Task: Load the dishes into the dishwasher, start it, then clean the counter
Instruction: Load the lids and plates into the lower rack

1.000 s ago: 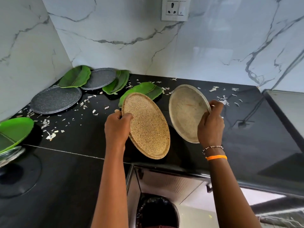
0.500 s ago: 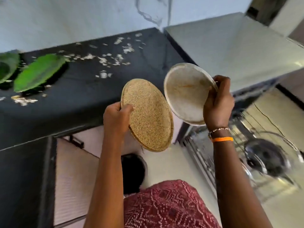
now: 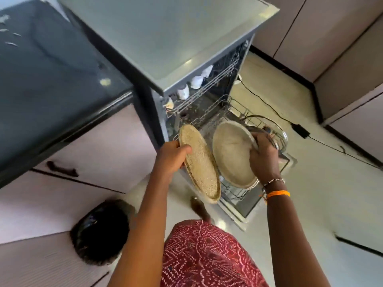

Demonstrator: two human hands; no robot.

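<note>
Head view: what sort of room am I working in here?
Most likely a home kitchen: an open dishwasher with its lower rack pulled out, a dark counter over cabinets, and a bin on the floor.

A dark counter (image 3: 51, 79) at far left bears pale scraps (image 3: 8, 30) along its far edge; on the pale floor (image 3: 321, 193), a black bin (image 3: 101, 230) near left and black cable (image 3: 269, 106) right.

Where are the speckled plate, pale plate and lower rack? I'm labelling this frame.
speckled plate (image 3: 200, 164), head view, centre of its face.
pale plate (image 3: 230, 152), head view, middle of its face.
lower rack (image 3: 238, 106), head view, back wire rim.
</note>
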